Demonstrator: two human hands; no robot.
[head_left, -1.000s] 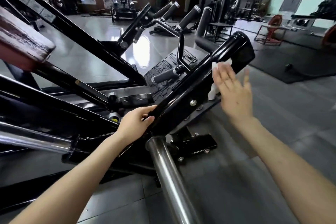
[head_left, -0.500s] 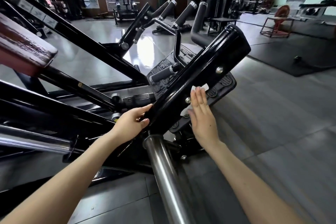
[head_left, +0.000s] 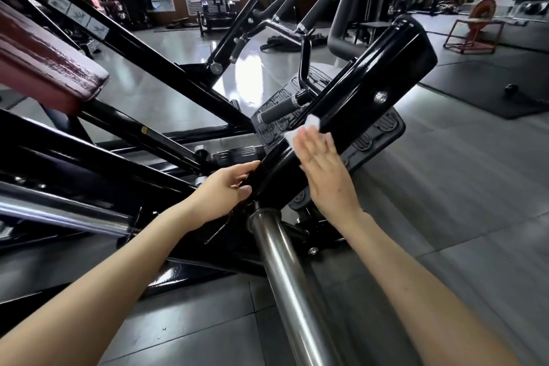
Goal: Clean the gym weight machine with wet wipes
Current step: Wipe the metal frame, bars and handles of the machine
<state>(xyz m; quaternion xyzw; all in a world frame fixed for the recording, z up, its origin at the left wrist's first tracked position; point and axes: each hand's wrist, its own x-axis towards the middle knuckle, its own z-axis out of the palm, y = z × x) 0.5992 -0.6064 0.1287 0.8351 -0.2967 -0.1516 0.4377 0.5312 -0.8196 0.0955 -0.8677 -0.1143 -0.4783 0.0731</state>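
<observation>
A glossy black arm (head_left: 365,98) of the weight machine slants up to the right in the middle of the view. My right hand (head_left: 325,171) lies flat on its lower half, fingers straight, pressing a white wet wipe (head_left: 301,128) against the metal; only the wipe's far edge shows past my fingertips. My left hand (head_left: 225,189) grips the arm's lower left edge, fingers curled round it, just above the steel sleeve bar (head_left: 285,273).
A dark red pad (head_left: 41,68) juts in at the left over black frame tubes (head_left: 127,140). Padded grey handles (head_left: 280,110) and a ribbed footplate (head_left: 377,134) sit behind the arm. Grey tiled floor (head_left: 445,187) spreads to the right, with other gym machines at the back.
My right hand with the wipe slid down the arm from near its top end, then a little back up and over onto its upper face. My left hand kept its grip.
</observation>
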